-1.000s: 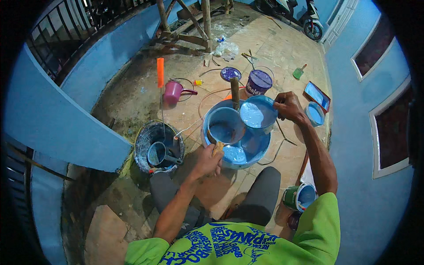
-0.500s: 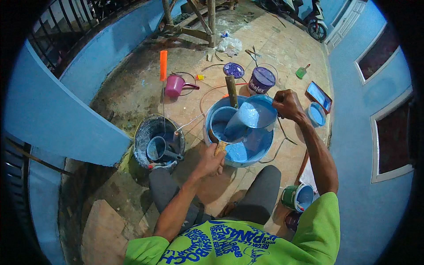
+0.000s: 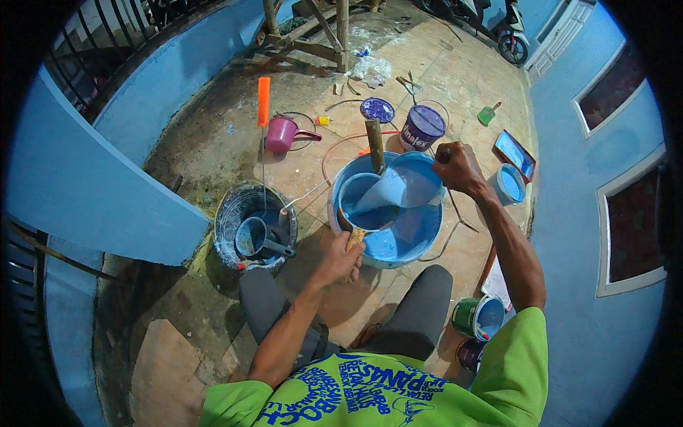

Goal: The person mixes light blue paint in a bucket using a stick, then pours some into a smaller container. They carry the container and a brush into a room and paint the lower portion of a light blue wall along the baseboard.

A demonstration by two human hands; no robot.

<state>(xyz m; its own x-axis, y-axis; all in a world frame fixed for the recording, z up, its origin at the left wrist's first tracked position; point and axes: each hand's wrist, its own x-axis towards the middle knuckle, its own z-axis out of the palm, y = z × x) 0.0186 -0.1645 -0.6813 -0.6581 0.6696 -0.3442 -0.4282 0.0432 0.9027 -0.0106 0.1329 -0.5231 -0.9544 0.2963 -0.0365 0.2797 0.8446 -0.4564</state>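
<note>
A large blue bucket [image 3: 388, 262] stands in front of my knees with blue paint inside. A smaller round tub [image 3: 346, 191] sits at its left side. My right hand [image 3: 457, 168] grips the rim of a tilted blue container [image 3: 420, 178]. Pale blue paint [image 3: 388, 192] stretches from that container toward the smaller tub. Closed at the bucket's near left rim, my left hand [image 3: 340, 257] holds a wooden-handled tool [image 3: 356, 239]; its head is hard to make out. A thick stick [image 3: 374, 146] rises from the far side of the bucket.
Left stands a paint-smeared bucket [image 3: 224, 260] holding a dipper [image 3: 252, 238] and a roller. Beyond are a purple dipper [image 3: 281, 135], a purple paint pail [image 3: 425, 124] and its lid [image 3: 377, 109]. A blue paint tub [image 3: 511, 183], a tray [image 3: 514, 153] and a green can [image 3: 466, 317] lie right.
My right hand has shifted slightly left and up, tilting the container further. The pale paint now reaches left over the smaller tub. My left hand has barely moved.
</note>
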